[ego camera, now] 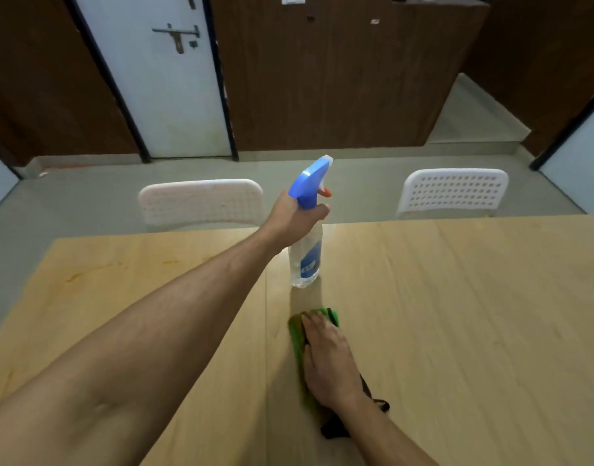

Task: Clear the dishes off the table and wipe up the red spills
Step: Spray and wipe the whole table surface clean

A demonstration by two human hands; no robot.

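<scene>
A view from a head-worn camera looks down along two bare arms stretched over a pale wooden surface point(457, 314). The two hands are well apart, one ahead of the other.

The left hand point(294, 218) reaches forward, its fingers curled around the neck of a spray bottle point(305, 260). The bottle is clear with a blue label, a blue trigger head and a small orange-red trigger tip. It stands upright, or nearly so, with its base at the surface near the far edge; whether the base touches the wood cannot be told for certain.

The right hand point(326, 358) lies closer to the camera, palm down with fingers extended, pressing flat on a green cloth point(297, 338). The cloth is blurred and shows along the left side of the hand and beyond the fingertips. A dark strap or band point(373, 395) lies by the right wrist.

Faint orange-red streaks point(75, 277) mark the left part of the surface — well away from the cloth — with another thin smear further along toward the far edge.

Beyond the far edge stand two white perforated plastic chairs, one on the left point(201, 203) and one on the right point(453, 191). Behind them is a grey floor, dark wood panelling and a white door point(161, 95) with a metal latch.
</scene>
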